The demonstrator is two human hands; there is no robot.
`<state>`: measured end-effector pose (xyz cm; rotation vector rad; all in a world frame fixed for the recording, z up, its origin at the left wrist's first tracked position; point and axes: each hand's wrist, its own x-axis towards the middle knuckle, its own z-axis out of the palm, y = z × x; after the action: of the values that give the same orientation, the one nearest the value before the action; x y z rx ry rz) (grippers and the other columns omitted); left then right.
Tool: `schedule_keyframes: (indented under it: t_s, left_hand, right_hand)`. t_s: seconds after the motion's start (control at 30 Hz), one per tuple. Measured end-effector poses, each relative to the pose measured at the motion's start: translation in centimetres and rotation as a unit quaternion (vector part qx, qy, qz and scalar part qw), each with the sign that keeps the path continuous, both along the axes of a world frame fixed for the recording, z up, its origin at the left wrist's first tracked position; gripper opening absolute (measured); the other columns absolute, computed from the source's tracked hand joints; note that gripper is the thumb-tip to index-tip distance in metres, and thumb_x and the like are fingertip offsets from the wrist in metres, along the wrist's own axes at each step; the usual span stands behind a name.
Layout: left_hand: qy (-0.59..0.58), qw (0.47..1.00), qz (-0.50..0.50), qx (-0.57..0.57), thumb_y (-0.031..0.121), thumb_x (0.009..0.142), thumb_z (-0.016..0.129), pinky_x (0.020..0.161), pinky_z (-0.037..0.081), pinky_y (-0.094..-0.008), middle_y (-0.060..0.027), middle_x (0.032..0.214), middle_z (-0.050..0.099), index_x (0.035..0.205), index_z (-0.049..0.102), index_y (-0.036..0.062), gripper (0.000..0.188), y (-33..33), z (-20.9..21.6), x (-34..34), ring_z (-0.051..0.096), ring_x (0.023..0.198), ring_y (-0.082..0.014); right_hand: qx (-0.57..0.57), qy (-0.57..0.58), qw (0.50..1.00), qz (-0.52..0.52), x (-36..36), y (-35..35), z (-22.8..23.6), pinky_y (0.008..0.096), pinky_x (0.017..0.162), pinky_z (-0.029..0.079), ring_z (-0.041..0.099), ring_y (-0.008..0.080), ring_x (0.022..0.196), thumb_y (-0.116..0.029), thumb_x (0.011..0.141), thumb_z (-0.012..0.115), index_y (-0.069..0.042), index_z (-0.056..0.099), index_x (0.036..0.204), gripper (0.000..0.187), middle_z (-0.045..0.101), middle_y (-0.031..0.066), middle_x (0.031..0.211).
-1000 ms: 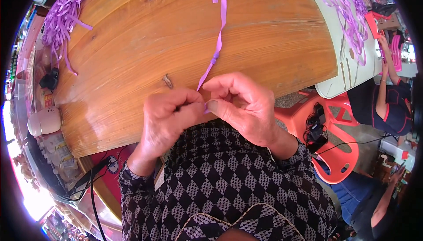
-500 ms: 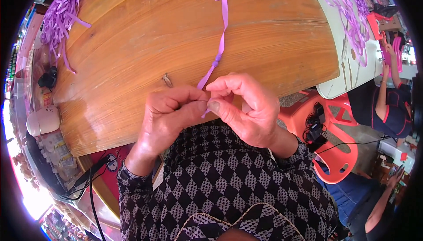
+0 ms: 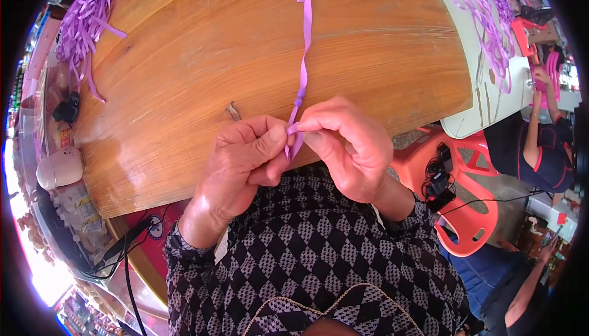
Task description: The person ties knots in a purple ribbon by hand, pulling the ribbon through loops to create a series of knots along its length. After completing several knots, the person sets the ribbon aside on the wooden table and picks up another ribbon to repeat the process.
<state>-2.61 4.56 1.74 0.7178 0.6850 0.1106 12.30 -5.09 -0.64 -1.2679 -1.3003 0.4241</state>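
Note:
A narrow purple ribbon runs from the far edge of the wooden table toward me, with a small knot in it just beyond my fingers. At the table's near edge, my left hand pinches the ribbon's near end between thumb and forefinger. My right hand grips the same ribbon close beside it, thumb against forefinger. Between the two hands the ribbon is folded over itself in a small loop, with a short tail hanging down. The fingertips partly hide how it crosses.
A heap of purple ribbons hangs at the table's far left; more ribbons lie on a white table at right. A dark chip marks the wooden table. An orange stool holds black cables. Other people sit at right.
My hands have shifted slightly and folded the ribbon's end into a loop that now shows between them. The ribbon hangs straighter, its knot a little lower.

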Motion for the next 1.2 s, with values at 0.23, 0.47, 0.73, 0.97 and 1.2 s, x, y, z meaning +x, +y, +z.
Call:
schedule_keyframes:
  t_s: [0.23,0.47,0.73,0.97,1.2]
  left_hand:
    - [-0.020,0.982,0.155,0.103,0.015,0.092,0.053,0.045,0.031,-0.0158,-0.0020,0.067,0.054,0.092,0.057,-0.0003,0.016,-2.1,0.6,1.6,0.042,0.053,-0.0047]
    - [-0.056,0.984,0.150,0.083,0.014,0.092,0.054,0.048,0.035,-0.0155,-0.0024,0.071,0.055,0.092,0.056,-0.0004,0.015,-1.9,0.3,1.3,0.046,0.056,-0.0060]
    - [-0.043,0.980,0.161,0.108,0.015,0.092,0.055,0.048,0.036,-0.0157,-0.0020,0.072,0.055,0.094,0.055,-0.0010,0.016,-2.6,0.5,1.9,0.047,0.057,-0.0056]
    - [-0.056,0.969,0.160,0.179,0.013,0.092,0.054,0.058,0.045,-0.0177,-0.0024,0.079,0.058,0.098,0.057,0.0000,0.015,-3.0,0.6,1.8,0.053,0.064,-0.0071]
    - [-0.051,0.957,0.083,0.274,0.013,0.092,0.054,0.067,0.049,-0.0203,-0.0062,0.090,0.063,0.101,0.061,-0.0013,0.019,-2.1,1.6,0.9,0.058,0.074,-0.0091]
  right_hand:
    - [-0.089,0.186,0.978,0.020,-1.1,-0.8,1.2,0.0237,0.063,0.046,0.057,0.0131,0.074,0.003,0.079,0.065,0.005,0.061,0.087,0.009,0.058,0.0095,0.086]
    - [-0.098,0.311,0.945,0.031,-1.4,-0.8,1.1,0.0209,0.064,0.044,0.055,0.0104,0.075,0.003,0.082,0.063,0.005,0.061,0.085,0.005,0.057,0.0078,0.086]
    - [-0.085,0.181,0.980,-0.010,-1.2,-1.5,1.8,0.0208,0.062,0.044,0.055,0.0105,0.072,0.003,0.080,0.064,0.006,0.061,0.090,0.011,0.057,0.0094,0.087]
    - [-0.081,0.298,0.951,0.032,-1.2,-1.2,1.1,0.0220,0.060,0.047,0.058,0.0118,0.070,0.005,0.080,0.064,0.007,0.061,0.085,0.007,0.057,0.0089,0.085]
    - [-0.028,0.062,0.998,-0.002,0.6,-0.5,0.7,0.0251,0.072,0.048,0.058,0.0157,0.082,0.007,0.078,0.064,0.005,0.061,0.081,0.005,0.057,0.0122,0.093]
